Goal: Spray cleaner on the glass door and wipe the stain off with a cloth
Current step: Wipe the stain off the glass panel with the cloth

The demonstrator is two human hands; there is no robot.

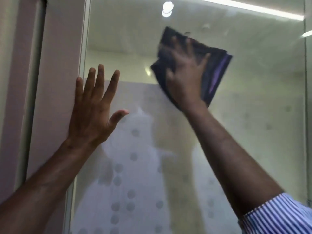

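Note:
The glass door fills most of the view, reflecting ceiling lights and showing a faint dotted pattern lower down. My right hand presses a dark folded cloth with a purple stripe flat against the upper glass, fingers spread over it; the hand is motion-blurred. At the glass's left edge my left hand rests open, fingers apart, holding nothing. No spray bottle is in view. I cannot make out a distinct stain.
A pale pink wall or door frame runs down the left side next to the glass edge. A vertical glass seam stands at the far right. A blue-and-white striped sleeve covers my right forearm's lower part.

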